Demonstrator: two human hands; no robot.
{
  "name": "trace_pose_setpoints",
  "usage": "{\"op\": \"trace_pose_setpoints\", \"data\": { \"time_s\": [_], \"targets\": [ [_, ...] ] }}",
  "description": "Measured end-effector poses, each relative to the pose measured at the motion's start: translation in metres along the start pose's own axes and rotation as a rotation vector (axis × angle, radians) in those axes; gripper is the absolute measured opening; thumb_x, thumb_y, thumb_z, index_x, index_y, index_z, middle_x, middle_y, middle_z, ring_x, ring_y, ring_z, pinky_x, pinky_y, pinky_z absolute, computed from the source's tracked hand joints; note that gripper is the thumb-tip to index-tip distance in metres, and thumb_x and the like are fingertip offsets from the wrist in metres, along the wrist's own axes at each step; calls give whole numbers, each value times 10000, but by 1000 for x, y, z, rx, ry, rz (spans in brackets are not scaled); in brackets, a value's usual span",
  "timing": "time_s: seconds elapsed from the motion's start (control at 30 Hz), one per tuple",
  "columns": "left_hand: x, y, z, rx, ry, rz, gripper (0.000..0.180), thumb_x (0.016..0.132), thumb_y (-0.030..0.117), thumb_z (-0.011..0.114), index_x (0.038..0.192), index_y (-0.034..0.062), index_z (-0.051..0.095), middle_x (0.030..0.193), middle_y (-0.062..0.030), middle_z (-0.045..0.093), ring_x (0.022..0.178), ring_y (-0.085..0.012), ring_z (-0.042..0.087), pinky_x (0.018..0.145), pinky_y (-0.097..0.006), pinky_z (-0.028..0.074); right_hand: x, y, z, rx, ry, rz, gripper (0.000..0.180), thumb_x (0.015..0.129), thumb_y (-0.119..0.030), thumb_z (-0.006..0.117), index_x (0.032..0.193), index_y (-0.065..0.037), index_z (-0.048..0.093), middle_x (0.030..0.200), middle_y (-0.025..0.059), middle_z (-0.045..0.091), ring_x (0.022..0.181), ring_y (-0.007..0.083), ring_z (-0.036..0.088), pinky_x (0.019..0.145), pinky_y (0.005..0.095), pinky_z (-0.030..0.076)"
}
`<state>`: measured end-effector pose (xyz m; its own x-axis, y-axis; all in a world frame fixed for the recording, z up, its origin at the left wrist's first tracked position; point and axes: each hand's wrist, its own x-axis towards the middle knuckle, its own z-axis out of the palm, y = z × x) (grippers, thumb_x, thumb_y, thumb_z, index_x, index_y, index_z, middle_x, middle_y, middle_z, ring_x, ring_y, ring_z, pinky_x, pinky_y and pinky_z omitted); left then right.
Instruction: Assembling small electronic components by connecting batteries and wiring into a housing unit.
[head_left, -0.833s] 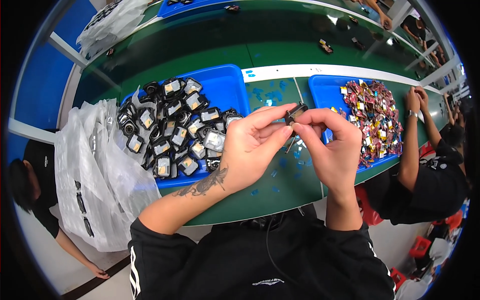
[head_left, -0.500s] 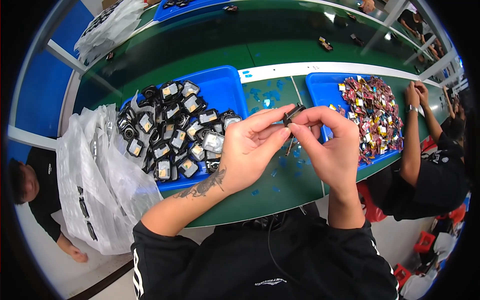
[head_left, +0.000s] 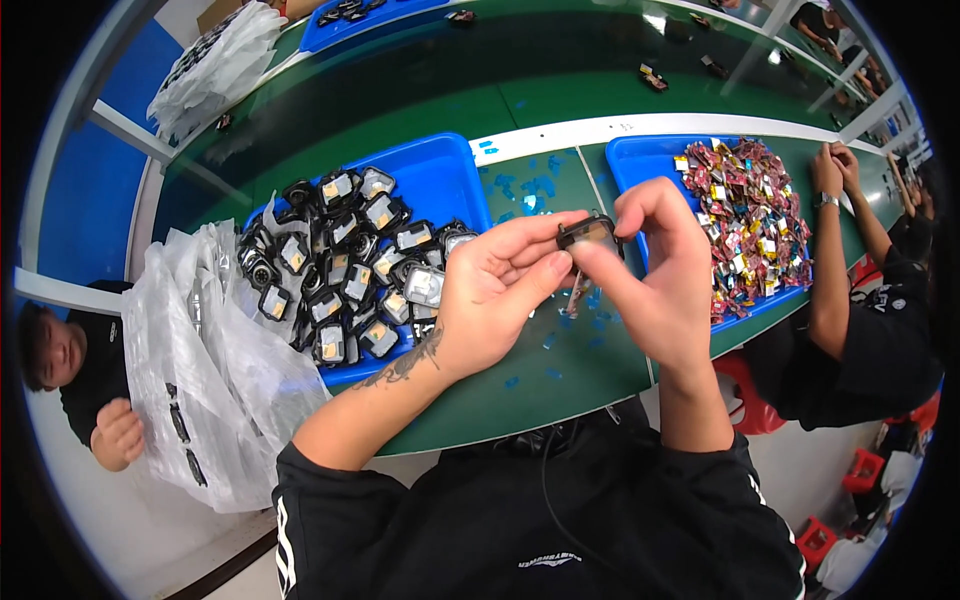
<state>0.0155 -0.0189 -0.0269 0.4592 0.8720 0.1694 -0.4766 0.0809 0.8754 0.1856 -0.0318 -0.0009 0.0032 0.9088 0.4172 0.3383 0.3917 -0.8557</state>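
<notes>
Above the green table, a small black smartwatch case (head_left: 588, 231) is held up between my two hands. My left hand (head_left: 500, 288) pinches its left edge between thumb and fingers. The thumb of my right hand (head_left: 665, 275) presses on the face of the case, and its bent index finger is at the right edge. A thin strip (head_left: 576, 294) hangs below the case; what it joins to is hidden. Close to my left hand, a blue tray (head_left: 447, 165) holds a heap of similar black cases (head_left: 357, 282), many with a pale label inside.
Small red and yellow electronic parts (head_left: 750, 220) fill a second blue tray (head_left: 630, 165) at the right. Blue film scraps (head_left: 525, 188) litter the table between the trays. Translucent plastic sheets (head_left: 215, 350) hang at the left, beside a person. Another person's hands (head_left: 835, 165) are at the right.
The case has tilted so its face shows more. My right index finger has lifted and bent back, with the thumb now on the face. The person at left has raised a hand.
</notes>
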Motion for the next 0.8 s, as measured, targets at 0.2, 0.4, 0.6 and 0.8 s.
{"op": "trace_pose_setpoints", "data": {
  "time_s": [0.2,0.4,0.6,0.8],
  "targets": [
    [3,5,5,19,170,21,358,946,-11,548,1298,-59,502,1178,-159,623,1051,-152,624,910,-284,524,-22,-10,7,-399,11,-353,445,659,-41,845,1023,-9,592,958,115,626,882,221,625,730,337,506],
    [3,22,-3,856,-28,426,298,891,-87,534,1153,-10,651,1139,-167,636,1008,-219,656,829,-295,532,-26,-10,3,347,55,140,211,824,83,688,1009,26,604,944,78,650,824,102,642,713,211,533],
    [3,27,3,1039,-42,630,350,754,-131,644,1071,6,699,1108,-162,648,929,-245,687,717,-298,570,-23,-12,-6,673,-1,283,135,877,52,643,1006,49,604,918,90,678,824,113,667,731,228,561],
    [0,31,3,1133,-82,627,300,744,-63,716,1034,10,708,996,-134,677,837,-242,692,681,-289,566,-23,-5,-14,614,-56,233,91,893,1,653,964,44,614,885,70,667,783,91,634,710,214,512]
  ]
}}
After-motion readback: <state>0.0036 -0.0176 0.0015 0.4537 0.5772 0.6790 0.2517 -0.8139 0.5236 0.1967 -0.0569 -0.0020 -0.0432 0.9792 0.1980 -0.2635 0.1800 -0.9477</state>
